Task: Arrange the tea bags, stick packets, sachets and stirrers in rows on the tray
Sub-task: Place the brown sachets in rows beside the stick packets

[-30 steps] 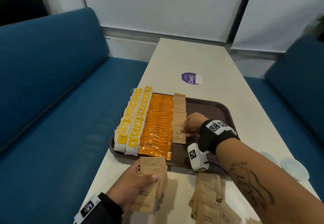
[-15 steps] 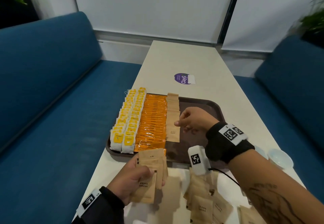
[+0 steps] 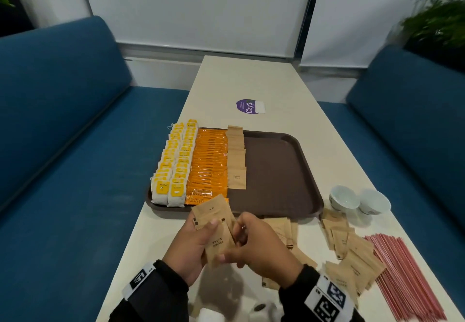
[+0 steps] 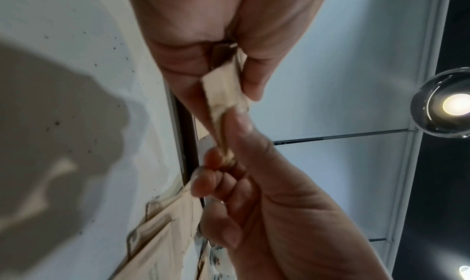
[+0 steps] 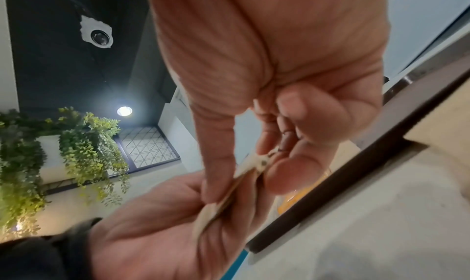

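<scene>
Two tea bag rows (image 3: pixel 173 168), one coffee stick row (image 3: pixel 210 165), one sachet row (image 3: pixel 236 158), one tray (image 3: pixel 281 170), two cups (image 3: pixel 343 198).

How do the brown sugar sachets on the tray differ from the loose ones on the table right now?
The sachets on the tray lie in one straight overlapping row beside the orange stick packets; the loose sachets on the table lie scattered at mixed angles, off the tray, near the red stirrers. Both are the same tan paper sachets.

Tray (image 3: pixel 276 170) on table (image 3: pixel 251 80): 2 tea bag rows (image 3: pixel 173 165) at left, stick packets (image 3: pixel 210 163) beside them, sachets (image 3: pixel 236 158) next right; loose sachets (image 3: pixel 352 258) and stirrers (image 3: pixel 407 276) on table, right of the tray's near edge.
</scene>
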